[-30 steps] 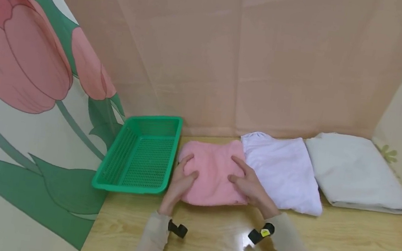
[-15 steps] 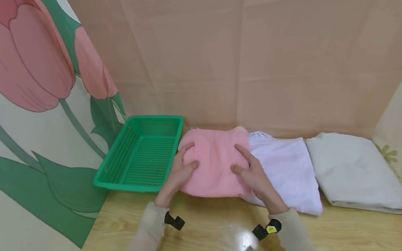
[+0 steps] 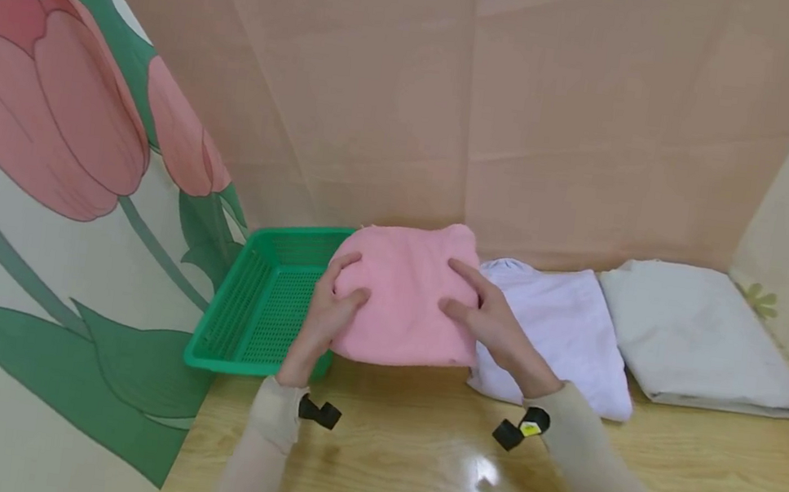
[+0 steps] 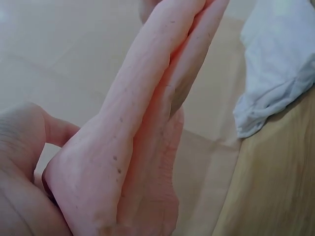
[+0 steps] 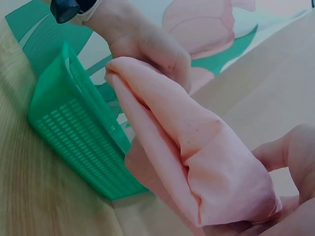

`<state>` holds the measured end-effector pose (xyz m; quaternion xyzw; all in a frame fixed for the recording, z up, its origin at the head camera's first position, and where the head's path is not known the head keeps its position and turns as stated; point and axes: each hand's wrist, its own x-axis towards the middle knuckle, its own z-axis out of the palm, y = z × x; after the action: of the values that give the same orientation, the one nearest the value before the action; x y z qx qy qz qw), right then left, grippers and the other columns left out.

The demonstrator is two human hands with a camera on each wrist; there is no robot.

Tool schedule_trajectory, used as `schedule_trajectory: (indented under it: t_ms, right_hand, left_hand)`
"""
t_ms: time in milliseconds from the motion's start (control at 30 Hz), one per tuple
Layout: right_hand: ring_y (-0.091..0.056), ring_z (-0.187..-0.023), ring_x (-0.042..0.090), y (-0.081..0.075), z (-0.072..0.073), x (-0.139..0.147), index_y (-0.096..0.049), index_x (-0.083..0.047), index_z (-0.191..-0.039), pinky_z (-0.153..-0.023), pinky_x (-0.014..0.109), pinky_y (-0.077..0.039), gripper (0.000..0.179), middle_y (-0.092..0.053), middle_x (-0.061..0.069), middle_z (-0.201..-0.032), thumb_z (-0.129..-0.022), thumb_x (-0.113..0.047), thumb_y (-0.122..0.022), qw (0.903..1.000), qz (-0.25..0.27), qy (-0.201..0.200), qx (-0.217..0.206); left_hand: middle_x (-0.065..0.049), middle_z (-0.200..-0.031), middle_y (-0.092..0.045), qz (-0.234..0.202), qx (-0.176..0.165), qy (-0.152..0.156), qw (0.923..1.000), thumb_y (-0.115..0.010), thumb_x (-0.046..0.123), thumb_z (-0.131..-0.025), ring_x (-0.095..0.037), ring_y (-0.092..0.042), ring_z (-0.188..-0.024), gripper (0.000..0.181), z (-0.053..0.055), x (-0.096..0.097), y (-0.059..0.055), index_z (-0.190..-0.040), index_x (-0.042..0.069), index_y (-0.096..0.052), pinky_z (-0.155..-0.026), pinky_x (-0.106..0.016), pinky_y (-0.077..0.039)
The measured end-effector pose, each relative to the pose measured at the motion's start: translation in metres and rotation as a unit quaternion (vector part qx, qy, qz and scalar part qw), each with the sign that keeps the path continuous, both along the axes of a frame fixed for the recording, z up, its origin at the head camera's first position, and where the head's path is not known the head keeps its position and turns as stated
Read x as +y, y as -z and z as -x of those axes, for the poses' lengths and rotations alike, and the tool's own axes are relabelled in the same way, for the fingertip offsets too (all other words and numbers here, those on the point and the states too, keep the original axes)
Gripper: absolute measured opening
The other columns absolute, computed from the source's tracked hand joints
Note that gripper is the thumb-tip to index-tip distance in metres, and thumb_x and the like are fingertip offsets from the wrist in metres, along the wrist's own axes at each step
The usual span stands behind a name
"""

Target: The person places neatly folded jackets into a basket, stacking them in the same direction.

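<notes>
A folded pink cloth (image 3: 403, 296) is held up over the table between both hands. My left hand (image 3: 326, 311) grips its left side, thumb on the top face and other fingers curled round the edge. On the opposite side my right hand (image 3: 499, 324) pinches it the same way. The folded layers of the pink cloth (image 5: 187, 147) show along its near edge in the right wrist view. Its left end overlaps the right rim of a green plastic basket (image 3: 269, 304) in the head view. The basket holds nothing.
To the right of the hands a folded pale lavender garment (image 3: 561, 332) lies on the wooden table (image 3: 412, 462). Beyond it is a folded off-white cloth (image 3: 708, 342). A brown sheet (image 3: 383, 97) hangs behind, and a tulip-patterned wall (image 3: 69, 124) stands at the left.
Both hands have lifted the pink cloth off the table and shifted it left toward the green basket. More of the lavender garment's left side now shows.
</notes>
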<state>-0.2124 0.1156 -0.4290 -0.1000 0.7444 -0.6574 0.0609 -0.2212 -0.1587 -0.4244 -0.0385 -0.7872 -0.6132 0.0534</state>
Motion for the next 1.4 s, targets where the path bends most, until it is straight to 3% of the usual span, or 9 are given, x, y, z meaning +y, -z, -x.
schedule_trajectory:
  t_ms: [267,400,533,867,1167,1400]
  right_hand:
    - [-0.041,-0.146,0.033,-0.012,0.009,-0.011,-0.042,-0.02,-0.165,-0.12,0.051,-0.036,0.072,-0.034,0.016,-0.17,-0.1,-0.015,-0.072,0.9998,0.006,-0.015,0.014]
    - [-0.044,-0.143,0.032,-0.014,0.014,-0.019,-0.043,-0.016,-0.164,-0.113,0.04,-0.043,0.071,-0.032,0.016,-0.171,-0.1,-0.014,-0.072,0.9991,0.018,-0.032,0.024]
    - [-0.048,-0.138,0.031,-0.015,0.02,-0.028,-0.046,-0.014,-0.162,-0.104,0.03,-0.048,0.068,-0.039,0.016,-0.166,-0.099,-0.013,-0.073,0.9984,0.022,-0.04,0.032]
    - [-0.046,-0.143,0.031,-0.022,0.03,-0.055,-0.049,-0.014,-0.16,-0.115,0.047,-0.045,0.068,-0.041,0.016,-0.166,-0.097,-0.012,-0.074,0.9979,0.016,-0.05,0.037]
    - [-0.047,-0.142,0.03,-0.024,0.041,-0.073,-0.049,-0.015,-0.16,-0.112,0.043,-0.046,0.066,-0.039,0.014,-0.168,-0.098,-0.011,-0.071,0.9961,0.011,-0.082,0.032]
    - [-0.053,-0.135,0.03,-0.023,0.047,-0.093,-0.048,-0.011,-0.16,-0.102,0.036,-0.052,0.066,-0.044,0.017,-0.164,-0.098,-0.009,-0.071,0.9945,0.014,-0.094,0.043]
  left_hand:
    - [-0.01,-0.158,-0.047,-0.004,0.009,0.0,0.9999,-0.071,0.011,-0.099,-0.032,-0.051,-0.128,0.055,0.002,-0.02,-0.014,-0.15,0.026,-0.059,-0.101,-0.049,-0.049]
    - [-0.009,-0.158,-0.048,-0.006,0.017,-0.001,0.9998,-0.071,0.01,-0.098,-0.031,-0.052,-0.125,0.054,0.003,-0.033,-0.017,-0.149,0.026,-0.061,-0.095,-0.044,-0.05]
    - [-0.01,-0.156,-0.05,-0.018,0.021,-0.006,0.9996,-0.071,0.007,-0.098,-0.03,-0.053,-0.124,0.055,0.003,-0.048,-0.018,-0.149,0.024,-0.062,-0.094,-0.042,-0.05]
    - [-0.011,-0.156,-0.052,-0.015,0.027,-0.028,0.9991,-0.071,0.005,-0.098,-0.03,-0.049,-0.131,0.052,0.006,-0.076,-0.02,-0.148,0.018,-0.063,-0.103,-0.045,-0.045]
    - [-0.01,-0.158,-0.05,0.002,0.004,-0.051,0.9987,-0.07,0.01,-0.099,-0.03,-0.046,-0.134,0.051,0.016,-0.1,-0.022,-0.149,0.018,-0.063,-0.107,-0.044,-0.042]
    - [-0.01,-0.16,-0.051,0.014,-0.012,-0.071,0.9973,-0.071,0.012,-0.098,-0.029,-0.048,-0.136,0.052,0.02,-0.121,-0.023,-0.149,0.018,-0.063,-0.106,-0.038,-0.042]
